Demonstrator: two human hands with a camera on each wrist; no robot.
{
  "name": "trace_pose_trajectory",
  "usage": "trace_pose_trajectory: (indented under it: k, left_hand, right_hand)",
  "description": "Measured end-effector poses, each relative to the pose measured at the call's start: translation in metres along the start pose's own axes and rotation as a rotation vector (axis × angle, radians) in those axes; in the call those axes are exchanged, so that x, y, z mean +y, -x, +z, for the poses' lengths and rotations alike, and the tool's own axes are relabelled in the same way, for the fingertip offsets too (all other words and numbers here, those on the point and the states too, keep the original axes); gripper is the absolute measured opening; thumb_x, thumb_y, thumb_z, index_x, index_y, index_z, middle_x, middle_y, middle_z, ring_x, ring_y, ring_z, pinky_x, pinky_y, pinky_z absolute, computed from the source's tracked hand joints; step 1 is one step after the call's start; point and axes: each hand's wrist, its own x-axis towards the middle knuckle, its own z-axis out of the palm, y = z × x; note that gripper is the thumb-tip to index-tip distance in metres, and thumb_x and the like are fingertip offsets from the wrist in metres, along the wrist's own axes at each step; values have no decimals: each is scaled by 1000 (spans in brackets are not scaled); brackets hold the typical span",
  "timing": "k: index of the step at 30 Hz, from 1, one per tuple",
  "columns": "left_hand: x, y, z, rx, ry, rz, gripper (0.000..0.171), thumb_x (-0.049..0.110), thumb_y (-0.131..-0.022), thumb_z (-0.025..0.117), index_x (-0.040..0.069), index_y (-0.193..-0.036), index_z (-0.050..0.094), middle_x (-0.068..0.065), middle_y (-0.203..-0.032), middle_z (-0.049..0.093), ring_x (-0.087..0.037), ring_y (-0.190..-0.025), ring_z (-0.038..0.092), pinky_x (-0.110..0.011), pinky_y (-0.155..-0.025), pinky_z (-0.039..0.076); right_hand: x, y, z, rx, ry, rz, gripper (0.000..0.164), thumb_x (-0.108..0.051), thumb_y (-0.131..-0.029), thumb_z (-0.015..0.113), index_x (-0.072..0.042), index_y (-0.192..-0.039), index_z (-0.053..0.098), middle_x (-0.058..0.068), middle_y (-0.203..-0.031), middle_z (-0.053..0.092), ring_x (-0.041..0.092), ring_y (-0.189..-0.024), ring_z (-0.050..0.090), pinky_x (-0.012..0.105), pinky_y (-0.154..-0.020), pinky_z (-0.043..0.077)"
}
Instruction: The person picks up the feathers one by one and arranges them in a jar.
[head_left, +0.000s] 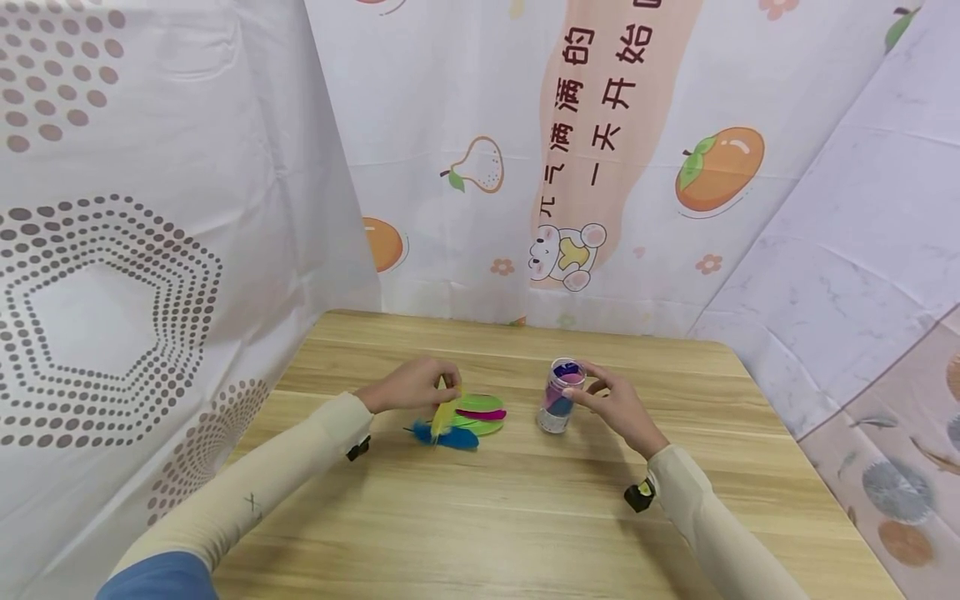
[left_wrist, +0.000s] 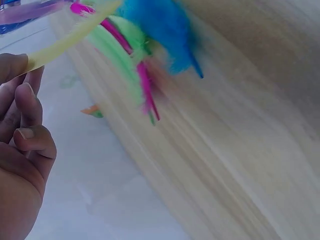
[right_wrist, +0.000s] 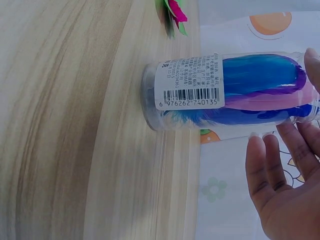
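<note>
Between the thumb and fingers of my left hand (head_left: 422, 385) a yellow feather (head_left: 444, 417) is pinched, hanging tip down in the head view. Under and beside it lie a blue feather (head_left: 456, 438), green feathers (head_left: 480, 403) and a magenta feather (head_left: 482, 414) on the table. My right hand (head_left: 617, 408) grips the upper part of a clear jar (head_left: 553, 422) from the right, thumb and fingers near its rim. Blue, purple and pink feathers (right_wrist: 265, 95) stand inside the jar. A white barcode label (right_wrist: 189, 84) covers its lower side in the right wrist view.
The wooden table (head_left: 480, 525) carries the feathers and the jar. Behind it hangs a white curtain (head_left: 435, 275) printed with fruit, and a dotted curtain (head_left: 150, 333) hangs at the left. A black wrist camera (head_left: 639, 496) sits on the right sleeve.
</note>
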Motion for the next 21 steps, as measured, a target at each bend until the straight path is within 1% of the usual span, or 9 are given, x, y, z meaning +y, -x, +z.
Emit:
trace_pose_trajectory:
  k: [2,7,10,14,18,21]
  left_hand:
    - [0,-1,-3,7,21,-1,4,18,-99,71,15,-98,74,8,-88,72,-13,-64,66,-25,-57,52]
    - [3,-4,-10,37,43,10,4,17,-98,72,15,-97,75,9,-87,71,-13,-72,67,-25,-61,55]
    - [6,-6,-15,61,23,34,4,16,-98,72,14,-96,75,10,-87,72,-12,-74,65,-25,-64,55]
    - [7,-10,-20,103,-5,64,4,17,-98,72,14,-95,75,10,-86,72,-10,-74,65,-26,-66,55]
    - [6,-14,-24,138,-28,68,5,20,-98,73,16,-97,75,12,-87,71,-6,-71,62,-26,-65,53]
    - [8,-17,-29,148,-38,68,5,22,-98,73,18,-97,75,13,-87,70,-5,-68,60,-27,-63,52]
  right_hand:
    - [0,0,0,-3,-3,2,71,-50,-89,79,-19,-148,56,16,-124,63,32,-105,59,58,-80,54]
    - [0,0,0,-10,-6,8,71,-49,-89,79,-18,-149,55,17,-125,62,33,-105,58,56,-81,54]
    - [0,0,0,-12,-4,12,72,-50,-89,79,-18,-149,55,17,-126,61,32,-105,59,57,-81,55]
    - [0,0,0,-10,-4,15,73,-50,-89,79,-18,-149,55,17,-125,62,32,-105,59,57,-81,54]
    - [0,0,0,-10,-1,15,73,-50,-89,79,-17,-150,54,18,-124,62,33,-105,59,57,-82,54]
    - [0,0,0,-8,-2,15,73,-50,-89,79,-18,-149,55,17,-124,62,33,-105,59,57,-82,55]
